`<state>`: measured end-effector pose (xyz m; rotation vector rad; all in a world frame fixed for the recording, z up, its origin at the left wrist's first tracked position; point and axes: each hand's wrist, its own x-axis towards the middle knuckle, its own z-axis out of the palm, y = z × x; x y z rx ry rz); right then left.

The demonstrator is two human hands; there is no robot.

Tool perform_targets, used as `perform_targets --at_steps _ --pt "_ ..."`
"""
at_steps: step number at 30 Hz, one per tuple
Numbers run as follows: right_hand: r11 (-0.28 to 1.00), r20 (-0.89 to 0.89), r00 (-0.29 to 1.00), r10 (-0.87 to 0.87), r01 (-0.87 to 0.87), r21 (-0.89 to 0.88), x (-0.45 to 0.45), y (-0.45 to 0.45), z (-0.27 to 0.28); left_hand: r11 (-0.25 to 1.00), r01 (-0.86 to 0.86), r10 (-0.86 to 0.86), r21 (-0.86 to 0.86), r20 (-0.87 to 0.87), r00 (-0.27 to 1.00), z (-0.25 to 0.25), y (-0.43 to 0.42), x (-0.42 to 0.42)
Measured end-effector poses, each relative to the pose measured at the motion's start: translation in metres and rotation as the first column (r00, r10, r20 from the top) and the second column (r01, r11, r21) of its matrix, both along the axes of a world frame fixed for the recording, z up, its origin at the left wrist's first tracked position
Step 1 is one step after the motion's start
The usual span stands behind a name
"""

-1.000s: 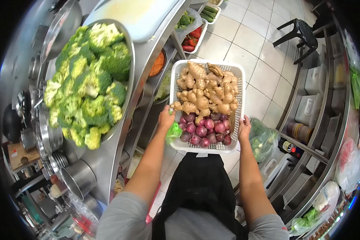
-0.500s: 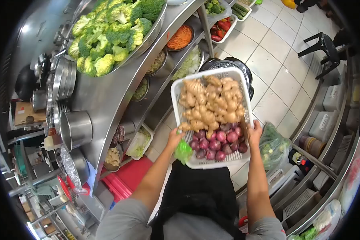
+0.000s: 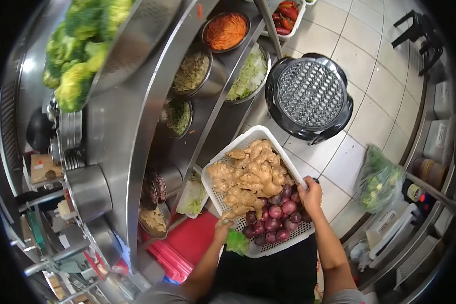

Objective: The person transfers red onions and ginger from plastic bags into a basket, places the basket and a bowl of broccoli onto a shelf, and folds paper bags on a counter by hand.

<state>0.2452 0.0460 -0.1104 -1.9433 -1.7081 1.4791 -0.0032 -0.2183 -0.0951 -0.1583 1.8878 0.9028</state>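
A white perforated basket [image 3: 271, 133] hangs in front of me, tilted, between my two hands. Ginger roots [image 3: 256, 177] fill its upper left part, and red onions [image 3: 273, 220] lie at its lower right. My left hand [image 3: 221, 230] is closed on the basket's lower left edge, beside a green plastic bag [image 3: 237, 242]. On the right rim, my right hand [image 3: 310, 195] has its fingers wrapped over the edge. Beyond the basket, a round black stool [image 3: 309, 96] with a ribbed seat stands on the tiled floor.
Broccoli [image 3: 78, 48] is on the steel counter [image 3: 116, 131] at left. Shelves below hold shredded carrot [image 3: 226, 31] and chopped greens [image 3: 248, 73]. A red lid or bin [image 3: 195, 235] is under them. A bagged vegetable [image 3: 377, 180] lies right, by a shelf rack; a black chair [image 3: 420, 38] stands farther off.
The basket has moved down and tilted, with both hands still holding it. The view has shifted, so the black stool, earlier mostly behind the basket, now shows fully.
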Motion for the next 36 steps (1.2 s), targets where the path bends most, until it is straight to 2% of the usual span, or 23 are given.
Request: perform_targets --at_steps 3,5,8,11,12,13,14,16,18,20,21,23,24,25,26,27,28,29,30,31,33,34,36 --pt "0.995 0.022 1.0 0.02 -0.022 0.097 -0.028 0.004 -0.04 0.999 -0.006 0.005 -0.032 -0.022 1.0 -0.048 0.002 -0.028" --pt "0.994 0.054 0.995 0.08 -0.084 0.068 -0.049 0.015 -0.065 0.994 -0.053 0.045 -0.101 -0.079 0.996 -0.072 0.006 -0.041" --pt "0.988 0.043 0.996 0.082 -0.087 0.126 -0.091 0.028 -0.108 0.995 -0.092 0.089 -0.035 -0.088 0.992 -0.115 0.016 -0.074" --pt "0.974 0.012 0.995 0.103 -0.103 0.2 -0.136 0.048 -0.137 0.984 -0.015 -0.001 -0.175 -0.092 0.996 -0.139 0.045 -0.112" --pt "0.981 0.006 0.995 0.096 -0.095 0.172 -0.152 0.055 -0.142 0.969 0.016 -0.038 -0.246 -0.086 0.996 -0.14 0.05 -0.122" --pt "0.985 -0.005 0.996 0.091 -0.089 0.146 -0.17 0.062 -0.145 0.948 0.075 -0.096 -0.308 -0.056 0.994 -0.165 0.039 -0.146" --pt "0.98 -0.029 0.993 0.114 -0.108 0.17 -0.188 0.066 -0.148 0.946 0.073 -0.097 -0.317 -0.06 0.993 -0.177 0.035 -0.159" --pt "0.965 -0.083 0.984 0.159 -0.137 0.222 -0.214 0.076 -0.159 0.932 -0.09 0.046 -0.35 -0.131 0.99 -0.203 0.036 -0.172" --pt "0.959 -0.13 0.977 0.167 -0.13 0.252 -0.24 0.096 -0.176 0.915 -0.06 -0.02 -0.399 -0.194 0.981 -0.244 0.02 -0.213" --pt "0.888 -0.19 0.904 0.384 -0.305 0.343 -0.257 0.106 -0.189 0.91 -0.092 0.076 -0.403 -0.056 0.996 -0.243 0.029 -0.231" --pt "0.891 -0.193 0.903 0.384 -0.307 0.333 -0.259 0.102 -0.193 0.906 -0.093 0.078 -0.413 -0.055 0.995 -0.245 0.032 -0.237" --pt "0.842 -0.088 0.947 0.309 -0.23 0.488 -0.26 0.089 -0.193 0.859 -0.317 0.264 -0.402 -0.184 0.947 -0.219 0.072 -0.229" --pt "0.844 -0.086 0.947 0.31 -0.232 0.483 -0.257 0.077 -0.193 0.824 -0.419 0.346 -0.381 -0.247 0.905 -0.21 0.084 -0.228" --pt "0.93 -0.014 1.0 -0.011 0.015 0.366 -0.251 0.057 -0.194 0.84 -0.421 0.355 -0.342 -0.241 0.903 -0.251 0.053 -0.259" --pt "0.919 0.096 0.942 -0.321 0.286 0.272 -0.247 0.037 -0.196 0.855 -0.422 0.363 -0.301 -0.234 0.902 -0.289 0.024 -0.287" --pt "0.945 -0.07 0.943 -0.325 0.327 0.019 -0.252 0.01 -0.212 0.868 -0.424 0.372 -0.26 -0.226 0.9 -0.319 0.002 -0.31" --pt "0.92 -0.227 0.904 -0.362 0.309 -0.24 -0.256 -0.013 -0.224 0.941 -0.136 0.028 -0.311 -0.33 0.943 -0.277 0.028 -0.285" --pt "0.9 -0.238 0.885 -0.401 0.332 -0.282 -0.257 -0.022 -0.21 0.875 0.141 -0.367 -0.464 -0.445 0.817 -0.219 0.066 -0.25" --pt "0.879 -0.251 0.863 -0.438 0.353 -0.321 -0.262 -0.026 -0.197 0.735 0.261 -0.641 -0.625 -0.516 0.569 -0.149 0.117 -0.206" --pt "0.878 -0.255 0.86 -0.441 0.355 -0.322 -0.269 -0.031 -0.199 0.734 0.262 -0.643 -0.626 -0.518 0.564 -0.139 0.118 -0.198" --pt "0.917 -0.255 0.881 -0.398 0.376 -0.13 -0.28 -0.046 -0.21 0.721 0.48 -0.692 -0.5 -0.55 0.468 -0.122 0.102 -0.179" --pt "0.919 -0.275 0.893 -0.355 0.28 -0.279 -0.278 -0.043 -0.206 0.722 0.486 -0.691 -0.493 -0.554 0.464 -0.115 0.103 -0.163" --pt "0.944 -0.422 0.854 -0.304 0.208 -0.257 -0.286 -0.058 -0.237 0.866 0.331 -0.45 -0.376 -0.294 0.843 -0.104 0.105 -0.134"
